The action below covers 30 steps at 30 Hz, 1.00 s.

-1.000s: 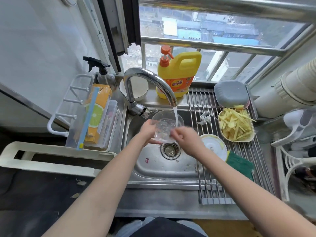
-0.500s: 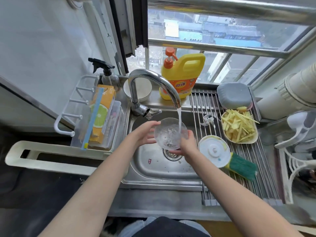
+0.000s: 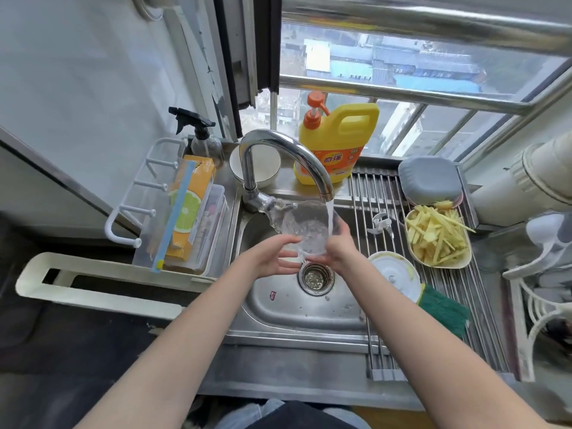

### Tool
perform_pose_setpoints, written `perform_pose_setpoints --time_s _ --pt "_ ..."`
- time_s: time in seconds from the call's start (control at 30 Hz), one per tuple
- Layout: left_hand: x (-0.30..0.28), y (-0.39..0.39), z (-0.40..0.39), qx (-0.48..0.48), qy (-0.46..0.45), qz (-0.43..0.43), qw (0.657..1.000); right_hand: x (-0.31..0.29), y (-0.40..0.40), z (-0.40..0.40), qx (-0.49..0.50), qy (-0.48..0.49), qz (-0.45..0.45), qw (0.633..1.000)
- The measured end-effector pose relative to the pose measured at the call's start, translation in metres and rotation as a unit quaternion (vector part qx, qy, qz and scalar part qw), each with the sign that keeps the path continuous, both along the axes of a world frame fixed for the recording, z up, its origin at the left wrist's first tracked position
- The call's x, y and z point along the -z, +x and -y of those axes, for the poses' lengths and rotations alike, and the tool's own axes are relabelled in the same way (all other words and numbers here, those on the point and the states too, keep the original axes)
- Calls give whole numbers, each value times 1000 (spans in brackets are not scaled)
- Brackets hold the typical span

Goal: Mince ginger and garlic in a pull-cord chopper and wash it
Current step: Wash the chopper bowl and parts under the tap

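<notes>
Right hand [image 3: 339,247] wraps its fingers round the clear chopper bowl [image 3: 305,229] under the running faucet [image 3: 288,156], left hand [image 3: 274,257] spread loose beside it over the sink [image 3: 309,308], so that wet plastic could slip and drop.

Clear plastic chopper bowl [image 3: 305,229] – glossy steel sink [image 3: 278,314], faucet [image 3: 288,156].

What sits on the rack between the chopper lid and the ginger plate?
Head view: only bare rods of the drying rack lie between the white lid and the ginger plate. The blade lies further back, off that line.
</notes>
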State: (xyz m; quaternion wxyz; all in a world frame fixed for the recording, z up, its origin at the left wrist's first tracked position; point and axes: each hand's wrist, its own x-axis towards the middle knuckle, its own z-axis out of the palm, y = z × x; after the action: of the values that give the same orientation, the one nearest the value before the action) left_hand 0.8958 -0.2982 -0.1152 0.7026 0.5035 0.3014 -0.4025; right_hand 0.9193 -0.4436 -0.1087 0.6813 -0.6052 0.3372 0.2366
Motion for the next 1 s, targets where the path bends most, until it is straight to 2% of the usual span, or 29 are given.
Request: perform_pose_setpoints --time_s 0.1,0.2,0.23,0.27,0.33,0.37,0.43,0.47,0.5,0.57,0.6,0.67,0.73,0.8,0.9,0.97,1.0 --pt "1 5 12 -31 28 11 999 -7 -4 -3 -38 -33 11 999" --pt "9 5 23 -135 76 30 987 -7 -13 0 -76 -96 11 992" --pt "11 4 24 -127 128 56 982 -7 -14 4 -94 -124 8 988" --pt "11 6 23 -72 213 105 969 -7 -13 10 -127 -171 10 977" --pt "13 13 18 67 356 222 905 -7 -11 22 -227 -299 23 927" --pt "14 16 17 102 389 256 879 -7 -9 26 -270 -349 34 897" --pt "15 20 16 85 410 262 870 -10 -5 28 -314 -380 52 869" --pt "18 21 16 46 399 240 884 -13 -2 26 -325 -383 61 863" --pt "21 20 19 -6 357 193 914 -18 2 24 -338 -398 74 849" --pt "22 16 29 -72 182 41 980 -26 14 23 -360 -460 93 807" --pt "18 13 36 -83 81 -27 993 -29 18 24 -361 -476 82 798" --pt "12 9 47 -84 -49 -101 990 -35 24 30 -350 -441 35 826" --pt "5 12 52 -60 -74 -122 988 -39 26 42 -320 -370 -42 871" --pt "-4 21 49 -22 -5 -89 996 -39 18 53 -287 -277 -104 911" --pt "-9 36 37 -19 136 32 990 -29 -2 45 -176 -64 -127 974" --pt "-4 39 28 -56 174 101 978 -20 -14 33 -105 13 -74 992" --pt "-2 37 27 -73 177 131 973 -17 -17 27 -91 5 -23 996"
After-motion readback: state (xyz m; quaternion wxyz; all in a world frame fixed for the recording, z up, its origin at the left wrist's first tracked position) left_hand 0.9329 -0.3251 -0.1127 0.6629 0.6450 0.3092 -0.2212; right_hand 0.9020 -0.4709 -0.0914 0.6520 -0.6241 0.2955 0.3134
